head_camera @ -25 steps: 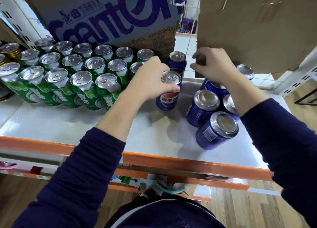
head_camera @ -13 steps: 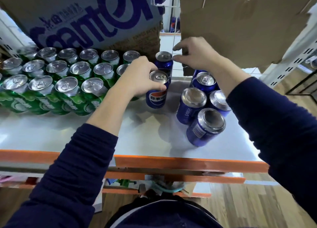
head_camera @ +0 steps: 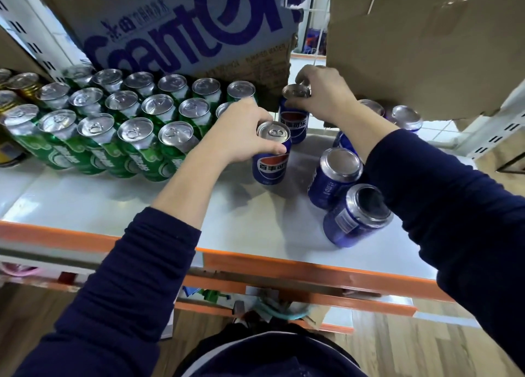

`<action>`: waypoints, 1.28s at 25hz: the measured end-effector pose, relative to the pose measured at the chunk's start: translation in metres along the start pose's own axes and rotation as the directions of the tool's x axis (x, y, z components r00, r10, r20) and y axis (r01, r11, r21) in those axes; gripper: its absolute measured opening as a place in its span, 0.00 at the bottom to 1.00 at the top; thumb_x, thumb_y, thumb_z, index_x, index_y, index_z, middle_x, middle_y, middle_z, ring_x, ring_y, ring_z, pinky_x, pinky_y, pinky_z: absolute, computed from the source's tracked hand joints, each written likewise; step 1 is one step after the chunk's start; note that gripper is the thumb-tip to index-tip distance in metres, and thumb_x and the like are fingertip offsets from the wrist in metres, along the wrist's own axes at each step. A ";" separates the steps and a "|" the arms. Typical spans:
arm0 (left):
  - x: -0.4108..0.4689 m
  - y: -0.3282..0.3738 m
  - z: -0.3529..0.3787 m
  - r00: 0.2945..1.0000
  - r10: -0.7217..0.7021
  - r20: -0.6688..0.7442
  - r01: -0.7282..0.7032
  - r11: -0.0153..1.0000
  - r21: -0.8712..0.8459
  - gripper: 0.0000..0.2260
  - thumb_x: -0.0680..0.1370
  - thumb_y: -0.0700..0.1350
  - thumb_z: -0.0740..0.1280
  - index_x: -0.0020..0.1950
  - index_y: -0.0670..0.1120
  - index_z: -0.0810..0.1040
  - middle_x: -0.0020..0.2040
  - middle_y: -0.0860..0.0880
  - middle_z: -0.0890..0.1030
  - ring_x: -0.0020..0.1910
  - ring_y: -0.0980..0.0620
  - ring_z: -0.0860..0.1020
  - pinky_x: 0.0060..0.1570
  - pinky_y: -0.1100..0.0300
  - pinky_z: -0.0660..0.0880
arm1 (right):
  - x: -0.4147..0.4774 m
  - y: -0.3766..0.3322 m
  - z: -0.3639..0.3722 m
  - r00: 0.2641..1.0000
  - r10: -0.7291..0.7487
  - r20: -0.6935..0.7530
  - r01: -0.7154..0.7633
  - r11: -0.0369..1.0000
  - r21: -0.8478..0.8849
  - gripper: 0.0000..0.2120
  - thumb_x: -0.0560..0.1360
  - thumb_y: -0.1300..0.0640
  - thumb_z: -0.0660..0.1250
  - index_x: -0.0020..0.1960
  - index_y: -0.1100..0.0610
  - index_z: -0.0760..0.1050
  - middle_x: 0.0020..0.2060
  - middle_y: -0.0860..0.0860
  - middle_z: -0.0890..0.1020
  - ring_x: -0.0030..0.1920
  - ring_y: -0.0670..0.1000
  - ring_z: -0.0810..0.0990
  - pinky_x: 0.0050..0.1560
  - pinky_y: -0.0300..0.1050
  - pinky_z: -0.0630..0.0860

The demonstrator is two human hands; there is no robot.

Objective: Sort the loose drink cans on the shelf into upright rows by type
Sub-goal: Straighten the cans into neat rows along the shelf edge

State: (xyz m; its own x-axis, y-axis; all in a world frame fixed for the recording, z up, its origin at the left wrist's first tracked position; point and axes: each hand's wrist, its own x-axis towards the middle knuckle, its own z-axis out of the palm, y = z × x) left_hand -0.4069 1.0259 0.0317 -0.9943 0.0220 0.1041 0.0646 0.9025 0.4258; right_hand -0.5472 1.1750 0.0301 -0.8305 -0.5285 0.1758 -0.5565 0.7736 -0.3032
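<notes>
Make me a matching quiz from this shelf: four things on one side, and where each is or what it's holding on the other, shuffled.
Column one
1. left hand
2. right hand
3. green cans
4. front blue can

Column two
A. grips the rear logo can by its top
B. upright rows at the left of the shelf
C. grips the near logo can
D. nearest the orange edge

Pairs: 1-C, 2-A, 3-B, 4-D

Approx. 17 green cans (head_camera: pixel 135 132) were in view, 7 blue cans (head_camera: pixel 339 168) incl. part-hidden ones, at least 2 gold cans (head_camera: pixel 22 82), 2 cardboard boxes (head_camera: pixel 426 36), 1 shelf (head_camera: pixel 227 220), 2 hands, i.e. left hand (head_camera: pixel 241 132) & right hand (head_camera: pixel 326 95).
</notes>
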 end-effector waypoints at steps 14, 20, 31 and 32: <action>0.057 0.010 0.007 0.992 0.101 0.073 -0.101 0.995 -0.001 0.28 0.71 0.49 0.75 0.69 0.44 0.73 0.64 0.43 0.74 0.64 0.44 0.71 0.60 0.56 0.66 | -0.103 0.047 -0.037 0.965 0.026 -0.262 -0.007 0.997 0.072 0.10 0.73 0.60 0.68 0.53 0.59 0.82 0.48 0.55 0.83 0.51 0.56 0.79 0.55 0.45 0.72; 0.055 0.018 0.005 0.989 0.103 0.106 -0.118 0.983 0.143 0.26 0.72 0.50 0.74 0.68 0.42 0.73 0.63 0.40 0.73 0.62 0.41 0.72 0.61 0.51 0.68 | -0.130 0.046 -0.036 0.943 0.054 -0.327 -0.009 0.991 0.135 0.10 0.73 0.60 0.69 0.53 0.59 0.82 0.46 0.54 0.82 0.48 0.55 0.79 0.50 0.40 0.70; -0.021 0.047 0.089 0.974 0.213 0.076 -0.118 0.763 -0.636 0.32 0.69 0.41 0.77 0.70 0.47 0.69 0.64 0.53 0.76 0.61 0.61 0.74 0.61 0.69 0.70 | -0.256 0.025 0.005 0.847 0.261 -0.463 0.047 0.831 0.554 0.14 0.76 0.52 0.68 0.58 0.58 0.77 0.50 0.51 0.80 0.50 0.48 0.81 0.50 0.41 0.79; -0.020 0.046 0.092 0.979 0.186 0.086 -0.086 0.751 -0.655 0.31 0.69 0.43 0.77 0.69 0.49 0.70 0.62 0.55 0.77 0.60 0.62 0.75 0.60 0.69 0.70 | -0.263 0.022 0.013 0.859 0.275 -0.432 0.022 0.823 0.568 0.17 0.74 0.50 0.70 0.60 0.56 0.75 0.51 0.49 0.80 0.51 0.46 0.80 0.50 0.39 0.78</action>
State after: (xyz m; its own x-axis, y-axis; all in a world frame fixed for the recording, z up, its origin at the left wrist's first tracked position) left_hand -0.3914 1.1063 -0.0333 -0.9684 0.2265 0.1043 0.1891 0.3944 0.8993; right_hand -0.3409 1.3266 -0.0347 -0.8769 -0.0904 0.4721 -0.4624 0.4266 -0.7773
